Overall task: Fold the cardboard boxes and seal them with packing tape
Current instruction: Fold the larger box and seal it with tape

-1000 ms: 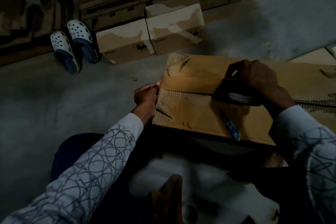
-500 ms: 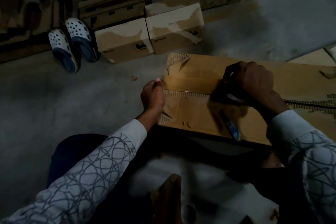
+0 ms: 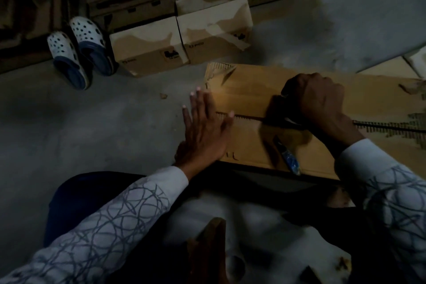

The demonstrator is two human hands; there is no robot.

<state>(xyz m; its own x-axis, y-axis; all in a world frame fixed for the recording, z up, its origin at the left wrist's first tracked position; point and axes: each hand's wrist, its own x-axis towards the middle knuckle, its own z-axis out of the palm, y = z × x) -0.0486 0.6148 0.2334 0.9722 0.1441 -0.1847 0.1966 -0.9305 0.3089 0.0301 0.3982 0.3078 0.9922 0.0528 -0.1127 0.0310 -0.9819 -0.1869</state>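
A brown cardboard box point(image 3: 249, 90) lies in front of me with its two top flaps closed and a dark seam running left to right. My left hand point(image 3: 205, 131) lies flat with fingers spread on the box's left end, over the seam. My right hand point(image 3: 318, 101) grips a roll of packing tape point(image 3: 288, 120) on the seam near the box's middle. Most of the roll is hidden under the fingers. A small blue object point(image 3: 289, 161) lies on the near flap.
Two sealed cardboard boxes point(image 3: 149, 48) point(image 3: 214, 30) stand on the grey floor behind, in front of stacked flat cardboard. A pair of white and blue clogs point(image 3: 78, 50) sits at the left. More flat cardboard point(image 3: 387, 69) lies at the far right.
My left hand went from pinching the box's left edge to lying flat with spread fingers on top. My right hand with the tape roll stayed in about the same place on the seam.
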